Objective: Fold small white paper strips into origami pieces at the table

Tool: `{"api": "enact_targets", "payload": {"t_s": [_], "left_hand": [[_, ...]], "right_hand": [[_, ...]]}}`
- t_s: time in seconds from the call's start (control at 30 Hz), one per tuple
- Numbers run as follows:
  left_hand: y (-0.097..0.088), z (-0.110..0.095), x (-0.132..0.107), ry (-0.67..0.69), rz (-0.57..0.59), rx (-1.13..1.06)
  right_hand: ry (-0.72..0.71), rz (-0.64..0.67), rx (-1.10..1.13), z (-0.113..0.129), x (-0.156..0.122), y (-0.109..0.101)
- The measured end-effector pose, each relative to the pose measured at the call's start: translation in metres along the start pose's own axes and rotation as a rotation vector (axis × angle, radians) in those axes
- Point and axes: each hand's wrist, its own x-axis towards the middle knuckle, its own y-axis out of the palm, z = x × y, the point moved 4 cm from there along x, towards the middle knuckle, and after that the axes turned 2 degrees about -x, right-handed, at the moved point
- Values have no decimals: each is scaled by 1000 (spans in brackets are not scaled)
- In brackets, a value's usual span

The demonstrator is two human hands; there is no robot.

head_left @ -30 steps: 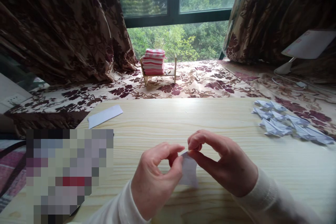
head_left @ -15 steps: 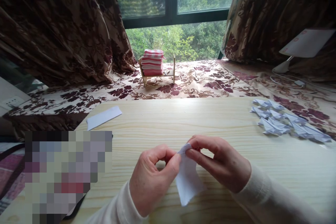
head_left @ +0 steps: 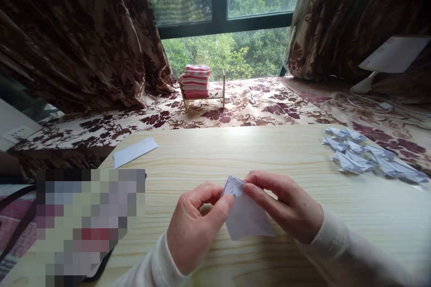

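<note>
Between my two hands, above the front middle of the wooden table [head_left: 188,152], is a white sheet of paper [head_left: 247,219] with its top folded over. Faint marks show on the folded flap. My left hand [head_left: 198,224] pinches the paper's left edge between thumb and fingers. At the upper right corner, my right hand [head_left: 286,204] grips it the same way, thumb and fingertips together. The paper's lower end hangs loose and widens slightly toward the right.
Several folded white paper pieces [head_left: 353,161] lie at the table's right. A white paper strip [head_left: 135,152] rests at the back left, above a pixelated area. Beyond the table, pink striped cloths [head_left: 196,81] sit on a small wooden rack [head_left: 215,97], and a lamp [head_left: 392,56] stands right.
The paper has turned to face me more, so its folded top flap and marks now show. My right hand's fingers have shifted slightly right along its top edge.
</note>
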Motion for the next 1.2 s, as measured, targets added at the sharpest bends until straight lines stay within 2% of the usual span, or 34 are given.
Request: {"api": "enact_targets", "payload": {"t_s": [0.17,0.3,0.43,0.53,0.7,0.9,1.1,1.2], "left_hand": [[-2,-1,2,29,-29,-36],[-5,9,4,-67,-49,-153],[-4,16,6,-132,-34,-266],[-4,18,6,-155,-23,-300],[-4,17,6,-145,-3,-292],[-1,17,5,-130,35,-288],[-2,12,4,-80,-42,-237],[-2,11,4,-58,-32,-219]], "right_hand": [[-43,42,-35,5,-2,4],[-46,-34,-50,7,-1,1],[-164,-131,-85,11,-1,-2],[-205,-136,-107,12,-1,-3],[-177,-117,-75,11,-2,-2],[-207,-115,-62,12,-2,0],[-180,-70,-27,9,-1,1],[-177,-54,-31,9,-2,3]]}}
